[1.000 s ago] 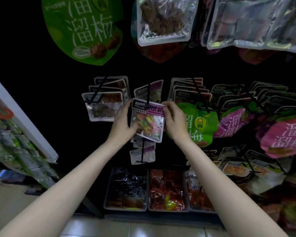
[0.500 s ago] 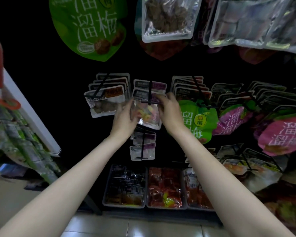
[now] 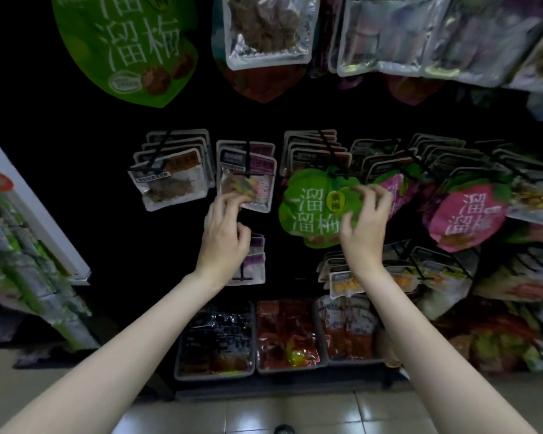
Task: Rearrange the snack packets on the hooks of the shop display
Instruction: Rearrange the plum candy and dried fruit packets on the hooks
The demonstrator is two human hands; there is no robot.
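A clear snack packet with a purple label (image 3: 248,183) hangs on a black hook (image 3: 248,158) in the middle row. My left hand (image 3: 224,233) is just below it, fingers loosely curled, fingertips touching its lower left corner. To the right hangs a round green plum packet (image 3: 314,208). My right hand (image 3: 365,223) grips its right edge, thumb on the front and fingers curled over the top right. Pink plum packets (image 3: 464,217) hang further right.
Rows of clear packets (image 3: 170,180) hang on hooks to the left and behind. Large bags (image 3: 264,29) hang overhead. Trays of wrapped snacks (image 3: 287,336) sit at floor level. A white shelf edge (image 3: 35,211) with green packets juts in at the left.
Both hands pushed the purple-label packet back onto its hook. My right hand then left it and moved right onto the green packet; my left hand dropped to its lower corner.
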